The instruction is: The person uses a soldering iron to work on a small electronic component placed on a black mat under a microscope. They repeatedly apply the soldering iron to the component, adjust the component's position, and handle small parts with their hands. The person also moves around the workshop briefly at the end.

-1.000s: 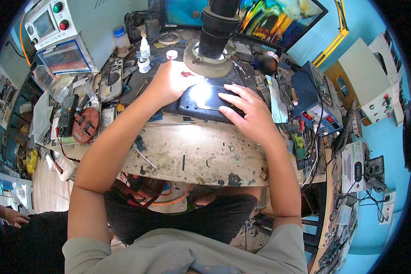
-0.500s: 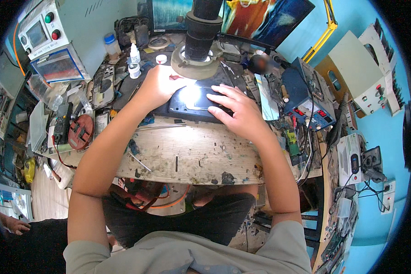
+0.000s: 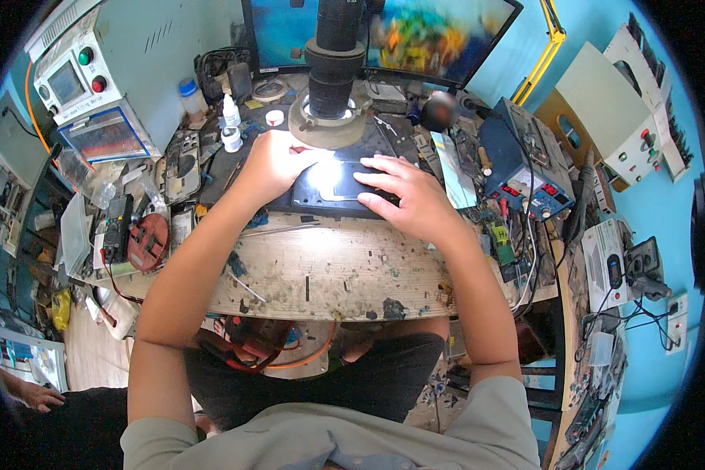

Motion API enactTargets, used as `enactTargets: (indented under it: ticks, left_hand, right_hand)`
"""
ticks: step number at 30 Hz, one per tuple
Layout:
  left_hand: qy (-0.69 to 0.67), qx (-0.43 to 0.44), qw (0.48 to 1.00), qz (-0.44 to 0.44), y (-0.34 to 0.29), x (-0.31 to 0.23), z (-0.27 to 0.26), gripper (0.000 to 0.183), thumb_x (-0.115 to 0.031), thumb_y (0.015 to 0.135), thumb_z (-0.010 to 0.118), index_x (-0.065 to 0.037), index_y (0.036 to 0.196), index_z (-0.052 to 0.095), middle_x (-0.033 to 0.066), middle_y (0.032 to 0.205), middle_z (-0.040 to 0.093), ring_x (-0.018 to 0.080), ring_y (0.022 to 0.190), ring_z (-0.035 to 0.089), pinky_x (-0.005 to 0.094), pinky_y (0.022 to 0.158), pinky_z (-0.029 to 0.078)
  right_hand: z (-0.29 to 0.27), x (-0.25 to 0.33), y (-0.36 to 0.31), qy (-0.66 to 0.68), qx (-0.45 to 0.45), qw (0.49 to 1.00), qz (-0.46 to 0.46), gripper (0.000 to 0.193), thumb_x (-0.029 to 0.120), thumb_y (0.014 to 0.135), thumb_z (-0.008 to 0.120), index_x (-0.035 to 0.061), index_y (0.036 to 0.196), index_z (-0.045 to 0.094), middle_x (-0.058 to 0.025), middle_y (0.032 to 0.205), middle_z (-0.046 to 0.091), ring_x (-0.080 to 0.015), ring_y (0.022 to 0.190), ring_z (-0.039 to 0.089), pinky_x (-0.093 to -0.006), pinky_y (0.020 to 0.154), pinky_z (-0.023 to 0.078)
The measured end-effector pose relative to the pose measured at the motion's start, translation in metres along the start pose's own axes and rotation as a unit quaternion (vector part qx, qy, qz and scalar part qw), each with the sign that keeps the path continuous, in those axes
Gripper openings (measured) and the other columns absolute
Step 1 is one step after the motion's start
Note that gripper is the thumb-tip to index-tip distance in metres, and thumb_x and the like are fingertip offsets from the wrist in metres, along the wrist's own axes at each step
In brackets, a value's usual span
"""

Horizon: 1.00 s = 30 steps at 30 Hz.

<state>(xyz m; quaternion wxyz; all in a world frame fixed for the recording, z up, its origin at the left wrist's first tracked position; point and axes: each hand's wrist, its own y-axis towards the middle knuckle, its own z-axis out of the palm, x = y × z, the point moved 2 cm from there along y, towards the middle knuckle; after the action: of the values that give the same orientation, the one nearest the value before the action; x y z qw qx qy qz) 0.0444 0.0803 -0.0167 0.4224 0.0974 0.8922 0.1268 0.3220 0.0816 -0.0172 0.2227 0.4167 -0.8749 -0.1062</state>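
A dark, flat, phone-like slab (image 3: 348, 188) lies on the bench under the black microscope (image 3: 329, 102), with a bright patch of light washing out its left part. My left hand (image 3: 272, 171) is closed beside the slab's left edge, thumb and fingers pressed together near the light. What they pinch, if anything, is lost in the glare. My right hand (image 3: 407, 194) rests over the slab's right side, fingers stretched out and apart, fingertips touching its surface.
Beyond the slab stand a small white bottle (image 3: 231, 111) and a monitor (image 3: 439, 43). A blue bench power unit (image 3: 529, 176) is at the right, a red round holder (image 3: 148, 241) at the left. Thin metal tools (image 3: 278, 229) lie near the front. Another person's hand (image 3: 41, 396) shows at lower left.
The whole view has shifted slightly, and the picture on the monitor differs. My hands keep nearly the same pose around the slab.
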Motion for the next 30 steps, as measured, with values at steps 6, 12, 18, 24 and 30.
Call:
enactTargets:
  ticks: [6, 12, 18, 24, 30]
  left_hand:
    - [-0.050, -0.005, 0.999, 0.011, 0.001, 0.013, 0.006, 0.032, -0.028, 0.096, 0.082, 0.001, 0.109, 0.085, 0.0042, 0.080, 0.078, 0.0075, 0.068, 0.058, 0.0297, 0.064, 0.047]
    - [-0.073, 0.004, 0.997, 0.013, 0.002, 0.012, 0.007, 0.031, -0.024, 0.098, 0.081, 0.002, 0.114, 0.084, 0.0053, 0.089, 0.082, 0.0068, 0.073, 0.062, 0.0292, 0.068, 0.050]
    - [-0.088, -0.002, 0.996, 0.022, 0.002, 0.012, 0.007, 0.029, -0.024, 0.096, 0.080, -0.002, 0.115, 0.086, 0.0160, 0.101, 0.085, 0.0192, 0.087, 0.080, 0.0335, 0.081, 0.060]
    - [-0.094, -0.004, 0.995, 0.026, 0.004, 0.019, 0.009, 0.029, -0.022, 0.097, 0.079, -0.001, 0.116, 0.085, 0.0154, 0.103, 0.085, 0.0196, 0.091, 0.080, 0.0338, 0.084, 0.060]
    - [-0.102, 0.018, 0.994, 0.019, 0.006, 0.025, 0.011, 0.032, -0.018, 0.100, 0.079, 0.003, 0.124, 0.081, 0.0093, 0.110, 0.085, 0.0107, 0.093, 0.074, 0.0294, 0.086, 0.058]
  right_hand:
    - [0.002, -0.001, 0.000, 0.011, -0.018, 1.000, -0.014, 0.042, 0.041, 0.103, 0.074, 0.0122, 0.133, 0.080, -0.0137, 0.150, 0.069, -0.0356, 0.145, 0.060, -0.0484, 0.122, 0.047]
    - [0.001, 0.001, -0.001, -0.003, -0.030, 0.999, -0.017, 0.041, 0.040, 0.103, 0.075, 0.0112, 0.132, 0.080, -0.0133, 0.149, 0.070, -0.0350, 0.142, 0.062, -0.0464, 0.120, 0.049]
    - [0.002, 0.001, 0.001, 0.013, -0.037, 0.999, -0.024, 0.041, 0.039, 0.103, 0.075, 0.0099, 0.131, 0.080, -0.0146, 0.148, 0.070, -0.0353, 0.140, 0.063, -0.0466, 0.119, 0.049]
    - [0.002, 0.001, 0.001, 0.020, -0.033, 0.999, -0.022, 0.041, 0.038, 0.102, 0.075, 0.0090, 0.131, 0.079, -0.0153, 0.147, 0.070, -0.0364, 0.139, 0.063, -0.0475, 0.119, 0.049]
    - [0.004, -0.001, 0.001, 0.016, -0.036, 0.999, -0.028, 0.042, 0.040, 0.103, 0.074, 0.0103, 0.132, 0.079, -0.0145, 0.149, 0.069, -0.0369, 0.141, 0.062, -0.0497, 0.122, 0.046]
